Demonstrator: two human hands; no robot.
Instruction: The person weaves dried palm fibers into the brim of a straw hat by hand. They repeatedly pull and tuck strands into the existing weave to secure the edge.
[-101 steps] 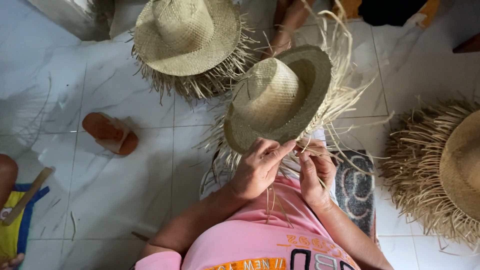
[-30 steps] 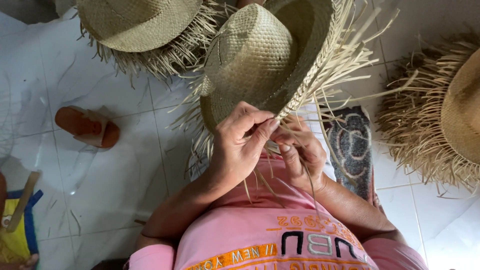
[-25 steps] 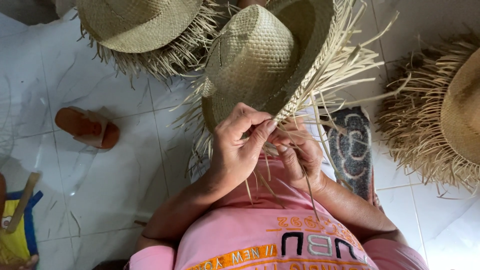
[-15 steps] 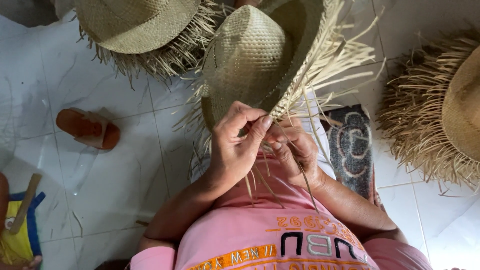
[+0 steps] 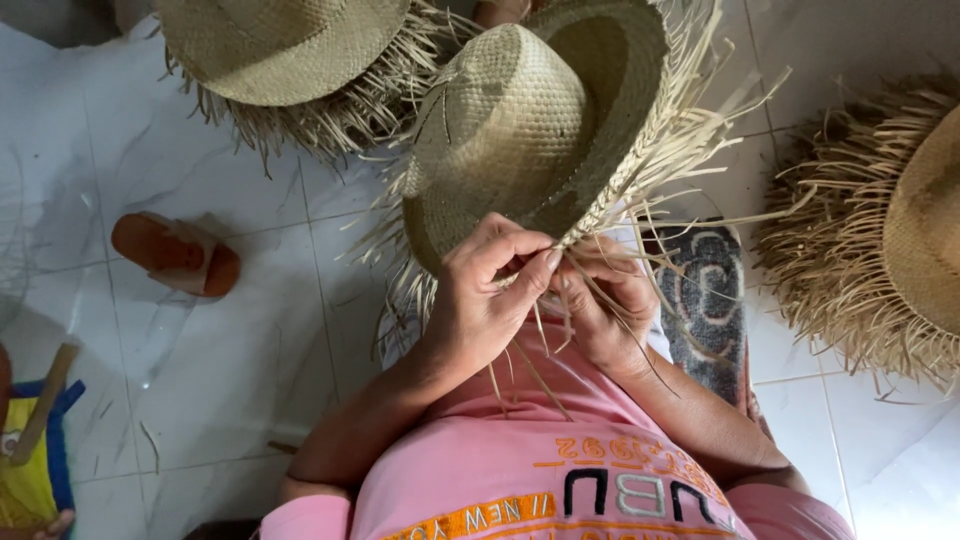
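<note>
At the far left edge a blue and yellow bag (image 5: 35, 470) is cut off by the frame, with a wooden stick (image 5: 42, 405) lying across it and a few fingertips at the very bottom corner, too little to say whose. An orange sandal (image 5: 175, 253) lies alone on the white tile floor (image 5: 230, 380), which is bare around it and down to the person's arm. At the top a finished straw hat (image 5: 280, 45) with a fringed rim is cropped by the upper edge and tucks behind the hat being worked. That woven hat (image 5: 510, 130) is held up in the middle of the view, tilted with its crown facing the camera; its loose straw strands (image 5: 690, 130) spread out to the right. The left hand (image 5: 480, 300) is closed in a pinch on the rim where the strands begin, thumb against forefinger. The right hand (image 5: 605, 315) sits just beside it, partly hidden behind strands and the left hand; its fingers curl on the straw, but the exact grip is hard to make out. A patterned mat (image 5: 710, 300) shows beyond the right forearm. At the right edge another fringed hat (image 5: 880, 230) is cut off, with a strip of open tile between.
</note>
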